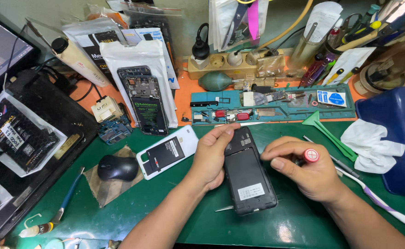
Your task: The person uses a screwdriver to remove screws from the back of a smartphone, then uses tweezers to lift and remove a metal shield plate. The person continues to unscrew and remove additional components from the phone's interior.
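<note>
Two bare hands meet over a black smartphone with its back cover off (250, 177), which lies flat on the dark green surface (304, 221) just below the middle of the view. The left hand (211, 159) grips the phone's left edge, its fingers (228, 131) curled over the top corner at about eleven o'clock of the phone. The right hand (304, 170) sits at three o'clock of the phone, fingers closed around a small screwdriver with a round red-and-white cap (311, 155); its tip is hidden beneath the hand. A thin pair of metal tweezers (224, 208) pokes out from under the phone at eight o'clock. At nine o'clock of the left hand lies a white phone back cover holding a black battery (168, 152), and beyond it a black computer mouse (117, 167) on a brown pad. At one o'clock of the right hand rests a green plastic pry tool (329, 133), with a crumpled white tissue (373, 143) just beside it.
</note>
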